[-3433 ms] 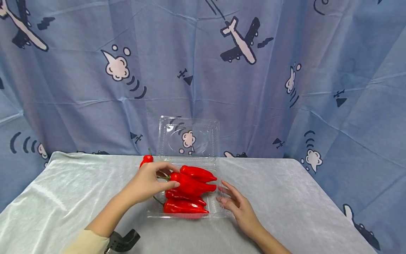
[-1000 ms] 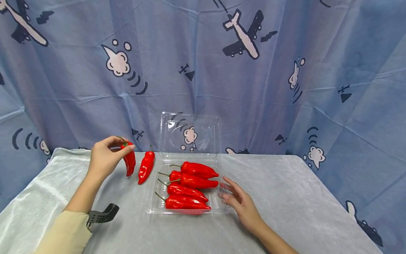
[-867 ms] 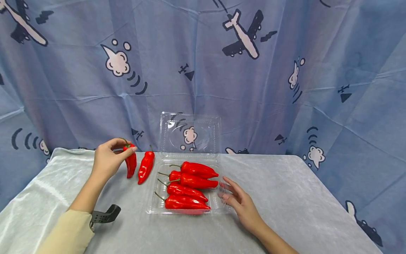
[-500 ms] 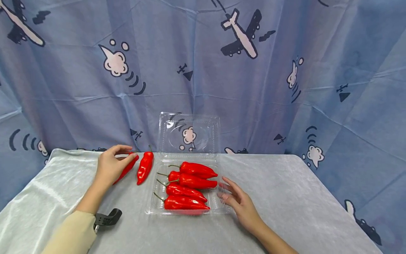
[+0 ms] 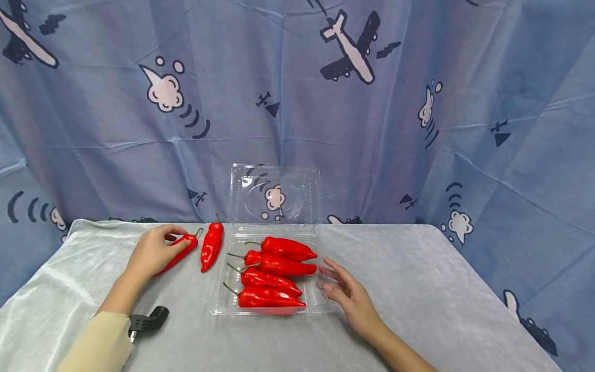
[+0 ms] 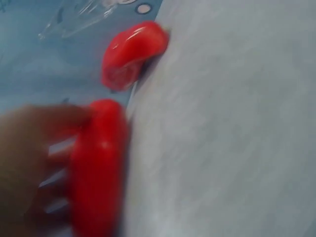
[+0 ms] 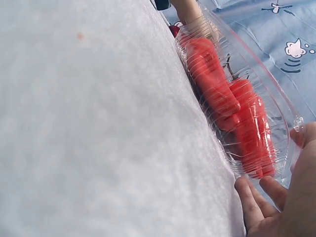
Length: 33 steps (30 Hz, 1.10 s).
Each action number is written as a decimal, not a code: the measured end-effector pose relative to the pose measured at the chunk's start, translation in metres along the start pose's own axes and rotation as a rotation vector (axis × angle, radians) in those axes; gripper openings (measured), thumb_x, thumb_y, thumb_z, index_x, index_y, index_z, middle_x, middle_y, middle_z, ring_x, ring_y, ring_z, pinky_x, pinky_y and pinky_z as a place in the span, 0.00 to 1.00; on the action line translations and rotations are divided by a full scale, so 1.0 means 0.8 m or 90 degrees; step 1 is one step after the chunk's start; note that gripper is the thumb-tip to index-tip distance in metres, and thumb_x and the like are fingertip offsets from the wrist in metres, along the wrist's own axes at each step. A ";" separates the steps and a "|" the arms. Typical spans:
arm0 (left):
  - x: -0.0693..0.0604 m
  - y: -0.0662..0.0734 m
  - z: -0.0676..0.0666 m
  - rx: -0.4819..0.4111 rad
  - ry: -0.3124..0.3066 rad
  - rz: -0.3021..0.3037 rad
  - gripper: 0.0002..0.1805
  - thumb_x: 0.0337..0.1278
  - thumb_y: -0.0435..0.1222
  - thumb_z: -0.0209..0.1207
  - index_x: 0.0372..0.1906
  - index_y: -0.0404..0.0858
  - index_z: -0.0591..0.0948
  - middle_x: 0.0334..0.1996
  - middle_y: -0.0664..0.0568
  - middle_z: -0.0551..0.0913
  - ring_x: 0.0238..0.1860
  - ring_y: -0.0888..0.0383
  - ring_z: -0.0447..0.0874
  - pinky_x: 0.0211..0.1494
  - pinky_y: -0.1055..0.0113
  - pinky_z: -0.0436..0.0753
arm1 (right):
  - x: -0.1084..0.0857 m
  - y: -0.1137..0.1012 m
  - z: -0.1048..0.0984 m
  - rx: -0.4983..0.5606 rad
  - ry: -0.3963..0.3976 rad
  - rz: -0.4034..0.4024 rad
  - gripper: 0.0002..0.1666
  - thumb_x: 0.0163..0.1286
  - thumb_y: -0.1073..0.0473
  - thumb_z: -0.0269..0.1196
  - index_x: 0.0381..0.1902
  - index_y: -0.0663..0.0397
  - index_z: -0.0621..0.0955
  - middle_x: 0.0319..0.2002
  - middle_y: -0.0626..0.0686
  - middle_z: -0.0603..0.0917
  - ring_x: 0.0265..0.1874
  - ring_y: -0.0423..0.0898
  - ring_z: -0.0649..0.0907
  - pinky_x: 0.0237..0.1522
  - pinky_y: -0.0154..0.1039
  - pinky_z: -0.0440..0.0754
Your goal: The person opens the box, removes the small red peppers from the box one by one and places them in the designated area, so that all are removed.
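Observation:
My left hand [image 5: 153, 250] holds a red pepper [image 5: 178, 254] low over the cloth at the left, thumb across it and fingertips on its far side. The left wrist view is blurred, with the fingers against that pepper [image 6: 101, 168]. Close by on its right lies a second red pepper [image 5: 212, 247], stem pointing back. A clear plastic clamshell box [image 5: 218, 305] holds several red peppers [image 5: 271, 297], stems to the left. Relaxed fingers of my right hand [image 5: 350, 297] touch the box's right end; in the right wrist view, thumb and fingers lie at that end.
The box's clear lid [image 5: 274, 199] stands raised at the back. A pale grey cloth [image 5: 395, 289] covers the table, and a blue patterned curtain [image 5: 362, 144] hangs right behind its far edge. A black strap [image 5: 150, 319] shows at the left wrist.
From over the box, my left hand has carried one pepper left, then lowered it to the cloth, turning it from hanging to lying slanted. My right hand has stayed at the box.

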<state>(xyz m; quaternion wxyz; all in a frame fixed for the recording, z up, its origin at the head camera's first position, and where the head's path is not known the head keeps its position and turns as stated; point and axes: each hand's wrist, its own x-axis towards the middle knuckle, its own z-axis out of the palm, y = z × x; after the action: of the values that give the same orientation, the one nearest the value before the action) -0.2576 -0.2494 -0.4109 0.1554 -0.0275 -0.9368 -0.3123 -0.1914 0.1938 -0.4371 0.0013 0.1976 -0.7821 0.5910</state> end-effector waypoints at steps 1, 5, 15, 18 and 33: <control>0.000 -0.001 -0.004 0.012 -0.019 -0.001 0.16 0.61 0.42 0.66 0.49 0.39 0.86 0.46 0.40 0.88 0.49 0.41 0.86 0.50 0.46 0.82 | 0.000 0.000 0.000 -0.001 0.000 -0.001 0.33 0.76 0.62 0.58 0.76 0.57 0.64 0.68 0.69 0.74 0.55 0.42 0.87 0.52 0.28 0.84; 0.000 -0.008 -0.020 0.040 -0.079 0.001 0.20 0.60 0.46 0.66 0.54 0.41 0.85 0.47 0.41 0.88 0.47 0.45 0.87 0.46 0.52 0.82 | 0.000 0.000 0.000 -0.001 0.002 0.000 0.33 0.76 0.62 0.58 0.76 0.57 0.65 0.68 0.69 0.74 0.55 0.43 0.87 0.52 0.28 0.84; 0.001 -0.019 -0.033 -0.001 -0.166 0.022 0.24 0.57 0.43 0.68 0.56 0.34 0.83 0.48 0.37 0.87 0.37 0.53 0.85 0.39 0.63 0.80 | 0.000 -0.001 0.000 -0.002 0.003 0.007 0.33 0.76 0.62 0.58 0.76 0.57 0.65 0.68 0.69 0.74 0.55 0.44 0.87 0.52 0.28 0.83; 0.002 -0.020 -0.027 -0.005 -0.150 0.024 0.24 0.58 0.43 0.68 0.56 0.34 0.83 0.47 0.37 0.87 0.37 0.53 0.85 0.41 0.62 0.80 | 0.000 -0.001 0.000 -0.003 0.002 0.002 0.33 0.76 0.62 0.58 0.76 0.58 0.65 0.68 0.69 0.74 0.55 0.43 0.87 0.52 0.28 0.84; -0.001 0.010 0.008 0.016 -0.073 -0.053 0.28 0.62 0.47 0.64 0.61 0.34 0.79 0.52 0.32 0.85 0.53 0.36 0.84 0.49 0.45 0.82 | 0.000 -0.001 0.000 -0.001 -0.001 -0.002 0.33 0.76 0.63 0.57 0.76 0.56 0.64 0.68 0.69 0.74 0.55 0.42 0.86 0.52 0.29 0.84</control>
<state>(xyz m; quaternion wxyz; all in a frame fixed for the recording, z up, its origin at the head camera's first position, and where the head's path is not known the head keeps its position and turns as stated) -0.2573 -0.2388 -0.4117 0.0891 -0.0046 -0.9483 -0.3046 -0.1908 0.1938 -0.4361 0.0016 0.1994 -0.7823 0.5902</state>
